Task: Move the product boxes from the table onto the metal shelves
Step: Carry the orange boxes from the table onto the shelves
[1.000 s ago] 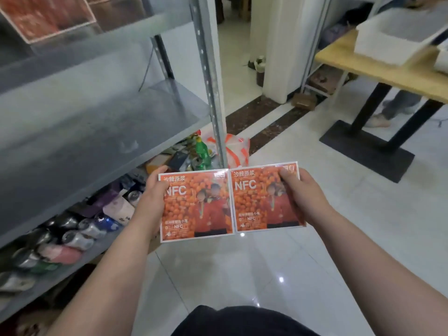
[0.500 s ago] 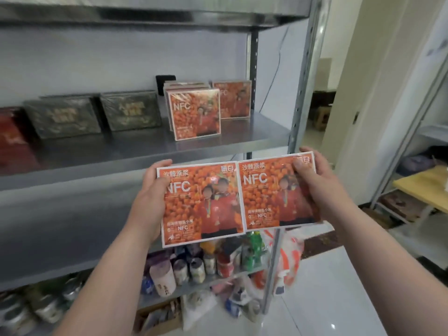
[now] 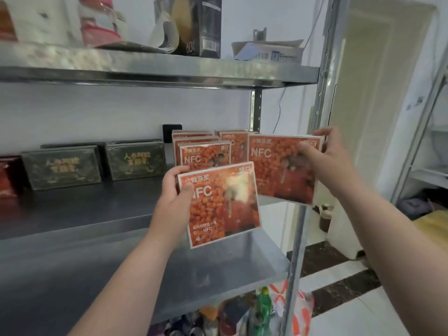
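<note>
Two orange boxes are being held up near the front post (image 3: 312,122) of the metal shelves. The left hand (image 3: 172,197) is gripping the left box (image 3: 225,207) by its left edge, thumb across the front and fingers curled behind. This box is hanging left of the post, above the middle shelf (image 3: 109,209). The right hand (image 3: 332,163) is pinching the right box (image 3: 276,170) at its upper right corner, thumb on the front. That box is crossing in front of the post, higher than the other.

Left of the post, at the shelf's back, more orange boxes are standing in two shelved rows (image 3: 206,152). At least four are showing, but they are overlapping and the left box is covering the front one's lower part, so I cannot tell the full count. Farther left, two green boxes (image 3: 61,167) are standing side by side, then one red box (image 3: 7,175). Above, the top shelf (image 3: 145,73) is carrying one black carton (image 3: 201,25) and one open white box (image 3: 266,50). Beside the post's foot, one green bottle (image 3: 264,301) and one orange-white bag (image 3: 300,309) are showing.
</note>
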`<state>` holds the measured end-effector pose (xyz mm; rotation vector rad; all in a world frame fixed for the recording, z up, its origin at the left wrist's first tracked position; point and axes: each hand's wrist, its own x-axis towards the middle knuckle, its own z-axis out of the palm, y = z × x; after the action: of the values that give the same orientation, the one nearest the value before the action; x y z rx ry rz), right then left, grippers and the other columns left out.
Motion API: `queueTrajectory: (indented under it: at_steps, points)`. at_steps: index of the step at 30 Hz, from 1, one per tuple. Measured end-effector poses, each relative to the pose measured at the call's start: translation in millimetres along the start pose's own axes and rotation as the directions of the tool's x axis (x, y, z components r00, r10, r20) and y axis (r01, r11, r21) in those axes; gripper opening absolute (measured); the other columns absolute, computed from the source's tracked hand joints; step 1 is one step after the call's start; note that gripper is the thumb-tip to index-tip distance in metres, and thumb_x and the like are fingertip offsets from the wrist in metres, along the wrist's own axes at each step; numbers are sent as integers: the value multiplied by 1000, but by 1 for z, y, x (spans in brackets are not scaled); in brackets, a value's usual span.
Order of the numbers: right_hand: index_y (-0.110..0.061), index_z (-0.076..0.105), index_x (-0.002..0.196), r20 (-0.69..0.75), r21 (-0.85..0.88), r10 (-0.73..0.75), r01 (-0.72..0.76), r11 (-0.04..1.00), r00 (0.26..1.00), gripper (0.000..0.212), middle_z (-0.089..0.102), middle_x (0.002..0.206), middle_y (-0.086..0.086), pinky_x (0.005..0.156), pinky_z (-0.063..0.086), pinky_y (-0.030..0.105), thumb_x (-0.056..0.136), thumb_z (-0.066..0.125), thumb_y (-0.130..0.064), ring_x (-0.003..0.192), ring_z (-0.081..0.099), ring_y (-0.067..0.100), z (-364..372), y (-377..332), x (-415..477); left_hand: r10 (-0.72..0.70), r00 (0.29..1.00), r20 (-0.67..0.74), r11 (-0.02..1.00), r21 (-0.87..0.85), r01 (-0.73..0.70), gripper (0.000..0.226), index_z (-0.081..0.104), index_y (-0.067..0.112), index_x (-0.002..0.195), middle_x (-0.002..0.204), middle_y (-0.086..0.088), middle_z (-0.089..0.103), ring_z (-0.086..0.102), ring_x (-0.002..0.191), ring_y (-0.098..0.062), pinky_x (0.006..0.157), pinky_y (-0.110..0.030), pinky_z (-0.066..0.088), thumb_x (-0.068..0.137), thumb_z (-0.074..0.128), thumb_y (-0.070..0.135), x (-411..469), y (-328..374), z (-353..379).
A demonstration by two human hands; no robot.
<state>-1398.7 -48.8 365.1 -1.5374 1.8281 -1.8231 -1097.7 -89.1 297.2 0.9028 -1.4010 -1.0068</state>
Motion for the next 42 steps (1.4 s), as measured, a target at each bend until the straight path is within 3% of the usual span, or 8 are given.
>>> queueTrajectory:
  at_steps: [4,12,20,25,29,33,37,42]
  points:
    - [-50,48,116,118,-150,-67,85,985,991,27,69,98,5,73,62,53,94,56,-36,84,72,31,11,-12,40,2,998,58,1000,21,-3,30,48,55,114,104,7,70,72,91,-18,80,-52,60,104,39,28,19,11,28]
    - [-34,55,111,234,-209,-42,92,974,971,19,66,103,-3,80,60,45,94,51,-27,91,67,21,45,2,128,5,999,49,997,80,-8,31,46,54,113,97,-16,70,69,91,-39,81,-63,56,101,35,27,62,19,95]
    - [-30,60,106,401,-206,-17,108,973,916,19,61,113,7,52,42,23,91,69,-25,80,60,16,74,27,199,11,1000,21,990,138,-14,36,40,54,110,88,-16,66,65,76,-32,75,-60,53,83,36,29,100,3,155]
    - [-21,63,112,468,-235,-32,159,959,883,26,61,99,1,52,45,20,88,73,-20,75,57,17,85,48,221,63,997,37,962,263,-70,44,38,52,111,125,-5,55,61,98,-21,86,-38,54,95,46,12,122,-8,176]
    - [-18,64,108,518,-268,-63,232,935,853,27,59,88,0,60,46,29,85,77,-17,72,59,23,96,57,232,132,988,79,813,562,-153,51,35,38,132,143,7,25,50,106,-14,97,-30,47,94,50,7,138,-19,182]
    - [-20,59,107,601,-442,-62,396,805,797,26,64,106,3,62,51,28,84,68,-11,82,62,22,101,50,249,294,945,144,545,787,-289,63,31,23,148,152,9,12,27,139,-19,117,-31,28,93,59,13,146,-23,182]
    - [-24,55,131,675,-596,42,511,620,737,51,62,101,-4,68,46,25,85,63,-2,90,59,19,112,49,257,366,890,273,173,919,-353,90,22,16,154,156,-7,25,18,146,-29,121,-42,12,84,72,41,153,-38,181]
    - [-23,58,131,669,-653,97,520,550,737,49,58,127,6,70,43,25,88,59,2,101,57,24,129,55,256,424,849,317,25,933,-360,89,25,12,153,154,-9,34,26,145,-30,123,-52,13,84,71,44,163,-47,181]
